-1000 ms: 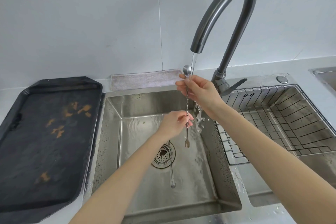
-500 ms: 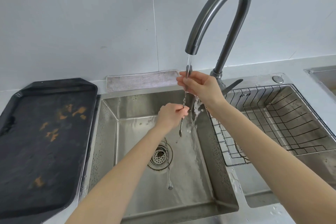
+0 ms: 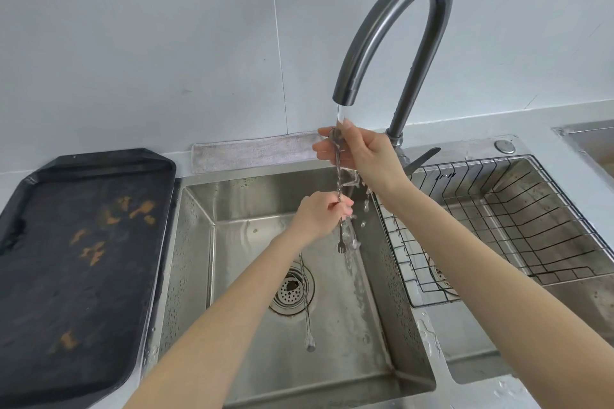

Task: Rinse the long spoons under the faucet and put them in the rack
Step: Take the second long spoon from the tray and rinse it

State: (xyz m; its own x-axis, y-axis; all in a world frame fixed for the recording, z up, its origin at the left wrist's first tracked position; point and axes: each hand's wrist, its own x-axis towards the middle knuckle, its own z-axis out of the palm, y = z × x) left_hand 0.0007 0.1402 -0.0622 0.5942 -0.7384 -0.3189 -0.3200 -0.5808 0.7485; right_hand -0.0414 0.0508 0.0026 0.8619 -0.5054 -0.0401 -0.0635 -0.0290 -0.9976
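where half a second ago the held spoon (image 3: 338, 186) tilted, it now hangs upright under the faucet (image 3: 395, 30), right hand (image 3: 358, 156) pinching its bowl, left hand (image 3: 322, 214) gripping the stem. below the faucet, the sink (image 3: 408, 378) holds a second spoon (image 3: 307, 319); right of the faucet, the rack (image 3: 498, 226).

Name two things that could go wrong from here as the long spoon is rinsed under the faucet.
1. The wet long spoon is only pinched between the right hand and the left hand, so it may slip into the sink.
2. A second spoon lies across the drain and may be forgotten; the wire rack holds no spoons so far.
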